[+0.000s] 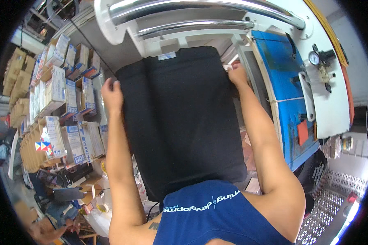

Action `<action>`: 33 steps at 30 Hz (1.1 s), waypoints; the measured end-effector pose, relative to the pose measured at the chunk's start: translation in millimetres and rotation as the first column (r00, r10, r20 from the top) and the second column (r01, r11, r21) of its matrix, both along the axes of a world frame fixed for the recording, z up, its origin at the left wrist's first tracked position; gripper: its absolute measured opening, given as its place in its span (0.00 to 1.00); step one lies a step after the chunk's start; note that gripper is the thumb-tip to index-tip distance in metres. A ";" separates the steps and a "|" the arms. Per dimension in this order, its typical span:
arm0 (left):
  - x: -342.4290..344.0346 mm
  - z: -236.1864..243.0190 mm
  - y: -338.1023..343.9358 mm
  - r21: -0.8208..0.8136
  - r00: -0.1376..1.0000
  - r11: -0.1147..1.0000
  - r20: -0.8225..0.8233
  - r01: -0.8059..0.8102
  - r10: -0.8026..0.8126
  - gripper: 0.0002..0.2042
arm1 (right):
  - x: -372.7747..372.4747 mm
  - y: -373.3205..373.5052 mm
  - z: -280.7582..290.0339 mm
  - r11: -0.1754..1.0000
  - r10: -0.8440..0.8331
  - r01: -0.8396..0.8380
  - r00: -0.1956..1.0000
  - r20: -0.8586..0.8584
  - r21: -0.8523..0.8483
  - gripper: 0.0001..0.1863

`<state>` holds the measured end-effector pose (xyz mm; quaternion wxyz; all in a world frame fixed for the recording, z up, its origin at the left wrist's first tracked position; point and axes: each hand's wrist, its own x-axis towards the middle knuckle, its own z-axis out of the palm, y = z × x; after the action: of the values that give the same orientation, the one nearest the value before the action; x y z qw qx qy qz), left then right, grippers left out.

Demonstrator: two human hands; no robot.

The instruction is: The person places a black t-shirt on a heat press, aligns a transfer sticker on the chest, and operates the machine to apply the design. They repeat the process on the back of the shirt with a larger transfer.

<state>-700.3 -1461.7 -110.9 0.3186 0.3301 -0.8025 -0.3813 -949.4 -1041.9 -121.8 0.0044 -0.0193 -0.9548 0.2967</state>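
A black cloth, shirt-like [184, 118], lies smooth over a flat board reaching from the machine toward my body. At its far edge a small white label [167, 56] shows. My left hand [112, 96] is raised beside the cloth's far left edge, thumb and fingertips apart, with nothing seen in it. Beside the far right edge is my right hand [238, 74], its fingers bent together at a small whitish bit; whether this is held paper or something behind cannot be told. The board beneath is hidden by the cloth.
Chrome rollers [208, 10] on a white machine frame cross the far side. On the right stand a blue panel [282, 77] and a pressure gauge [313, 57]. Open cardboard boxes [53, 87] fill shelves at left. Another person [49, 228] is at lower left.
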 end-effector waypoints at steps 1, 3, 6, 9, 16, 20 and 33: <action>0.1 7.9 12.5 -0.220 0.996 0.975 0.082 0.040 -0.022 0.19 | 2.3 -7.2 16.4 0.997 -0.075 0.078 0.993 -0.088 0.023 0.17; -10.6 17.5 49.1 -0.399 0.940 0.851 0.128 0.342 -0.318 0.18 | 30.4 -41.5 34.1 0.970 0.243 -0.205 0.847 -0.474 0.131 0.16; -40.3 21.1 103.9 -0.485 0.904 0.763 0.230 0.427 -0.359 0.19 | 80.4 -105.3 45.3 0.720 0.691 -0.612 0.587 -0.421 0.329 0.25; -63.1 17.5 128.3 -0.484 0.900 0.759 0.260 0.436 -0.350 0.20 | 107.2 -145.1 43.9 0.630 0.767 -0.631 0.597 -0.235 0.453 0.25; -55.1 24.2 97.1 -0.539 0.887 0.726 0.410 0.426 -0.215 0.22 | 61.3 -123.6 53.6 0.704 0.649 -0.491 0.738 -0.184 0.513 0.28; 37.2 27.4 57.4 -0.449 0.960 0.854 0.206 0.265 -0.189 0.23 | 59.9 -34.3 54.6 0.877 0.398 -0.294 0.887 -0.235 0.379 0.27; 373.1 -25.3 204.6 0.773 0.989 0.619 -0.074 0.139 -0.129 0.18 | 346.6 229.5 -15.4 0.511 0.233 0.358 0.818 0.527 -0.782 0.24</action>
<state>-327.2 -1257.1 -136.2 0.1210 0.3722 -0.5809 -0.7137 -602.9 -812.4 -137.2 -0.2806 -0.1435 -0.6332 0.7069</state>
